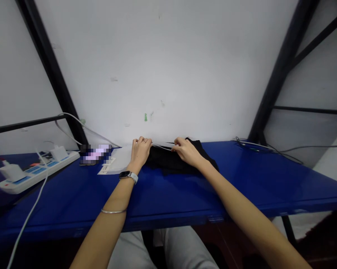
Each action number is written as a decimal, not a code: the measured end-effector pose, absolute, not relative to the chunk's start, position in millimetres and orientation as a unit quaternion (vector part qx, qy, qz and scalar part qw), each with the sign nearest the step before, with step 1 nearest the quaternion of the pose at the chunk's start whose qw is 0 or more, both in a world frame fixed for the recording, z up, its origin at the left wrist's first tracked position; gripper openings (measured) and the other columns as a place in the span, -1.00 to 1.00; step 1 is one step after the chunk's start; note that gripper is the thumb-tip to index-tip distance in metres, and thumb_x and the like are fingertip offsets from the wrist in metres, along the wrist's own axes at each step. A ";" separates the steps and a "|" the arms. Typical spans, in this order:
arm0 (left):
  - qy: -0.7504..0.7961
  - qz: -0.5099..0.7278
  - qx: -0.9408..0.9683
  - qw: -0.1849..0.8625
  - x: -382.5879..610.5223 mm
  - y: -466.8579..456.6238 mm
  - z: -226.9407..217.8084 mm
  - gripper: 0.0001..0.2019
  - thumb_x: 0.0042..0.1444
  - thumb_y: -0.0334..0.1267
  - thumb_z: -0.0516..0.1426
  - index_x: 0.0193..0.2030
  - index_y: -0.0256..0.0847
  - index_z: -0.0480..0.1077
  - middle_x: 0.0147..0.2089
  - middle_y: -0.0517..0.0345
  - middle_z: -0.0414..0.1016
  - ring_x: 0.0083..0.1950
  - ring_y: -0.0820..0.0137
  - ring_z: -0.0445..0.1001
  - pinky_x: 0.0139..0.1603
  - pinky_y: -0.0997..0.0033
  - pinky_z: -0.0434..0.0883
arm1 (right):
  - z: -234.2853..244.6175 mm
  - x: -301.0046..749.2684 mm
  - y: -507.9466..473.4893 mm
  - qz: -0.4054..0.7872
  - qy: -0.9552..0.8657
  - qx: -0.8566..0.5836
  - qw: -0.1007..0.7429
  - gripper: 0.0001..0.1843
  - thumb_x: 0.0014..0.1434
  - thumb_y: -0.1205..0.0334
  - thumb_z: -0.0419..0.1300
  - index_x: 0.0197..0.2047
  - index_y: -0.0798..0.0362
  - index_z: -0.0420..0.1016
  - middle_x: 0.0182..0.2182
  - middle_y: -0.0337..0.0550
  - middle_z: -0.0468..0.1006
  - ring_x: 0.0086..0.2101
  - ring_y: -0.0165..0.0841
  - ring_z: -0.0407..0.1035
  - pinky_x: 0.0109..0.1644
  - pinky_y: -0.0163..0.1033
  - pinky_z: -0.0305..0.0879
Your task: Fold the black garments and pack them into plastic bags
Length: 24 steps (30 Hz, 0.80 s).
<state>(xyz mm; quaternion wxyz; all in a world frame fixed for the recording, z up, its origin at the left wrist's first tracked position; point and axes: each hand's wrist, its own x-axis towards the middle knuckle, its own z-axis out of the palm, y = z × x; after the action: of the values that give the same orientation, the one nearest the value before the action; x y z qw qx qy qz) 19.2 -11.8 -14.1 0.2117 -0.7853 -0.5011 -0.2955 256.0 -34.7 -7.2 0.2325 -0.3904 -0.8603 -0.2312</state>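
A folded black cloth (171,163) lies on the blue table, below and between my hands. Above it, a thin white sheet (163,145) stretches from one hand to the other; I cannot tell whether it is paper or plastic. At its left end, my left hand (141,152) is closed with fingertips pinched. The sheet's right end is between the thumb and fingers of my right hand (186,150). Just left of my left hand lies a pale, flat packet or sheet (120,160) with small printed labels (106,166) along its left side.
A phone (95,155) with a blurred screen lies at the back left. Beside it, a white power strip (42,170) holds plugged-in chargers, with a white cable trailing forward. Dark cables (265,147) lie at the back right. Black metal posts (277,80) stand against the white wall.
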 end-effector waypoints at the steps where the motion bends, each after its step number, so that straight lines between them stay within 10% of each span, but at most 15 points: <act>1: -0.501 -0.295 -0.785 0.214 19.5 -11.9 -14.1 -0.77 0.30 -0.32 -0.10 -0.18 -0.15 0.38 -0.14 -0.02 0.50 0.01 0.17 0.26 0.01 0.12 0.09 | -8.5 252.7 -35.3 -0.233 -0.862 -0.390 0.223 -0.68 0.24 0.47 -0.03 -0.18 0.03 0.53 -0.15 -0.01 0.36 -0.25 -0.31 0.26 -0.16 -0.21 0.10; 24: -0.296 -0.307 -0.879 0.215 67.6 -43.6 -11.9 -0.76 0.33 -0.26 -0.09 -0.08 -0.14 0.39 -0.01 0.04 0.49 0.09 0.28 0.32 0.10 0.18 0.17 | -27.2 232.2 -38.0 -0.218 -0.761 -0.592 0.149 -0.72 0.26 0.31 -0.01 -0.06 0.13 0.46 -0.08 0.16 0.46 -0.36 -0.24 0.44 -0.37 -0.23 0.24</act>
<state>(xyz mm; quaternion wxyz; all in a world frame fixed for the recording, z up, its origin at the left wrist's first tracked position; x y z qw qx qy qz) 67.6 -43.6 -11.9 0.2146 -0.8787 -0.2955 -0.3074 232.2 -38.0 -27.2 0.1491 -0.5919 -0.7614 -0.2184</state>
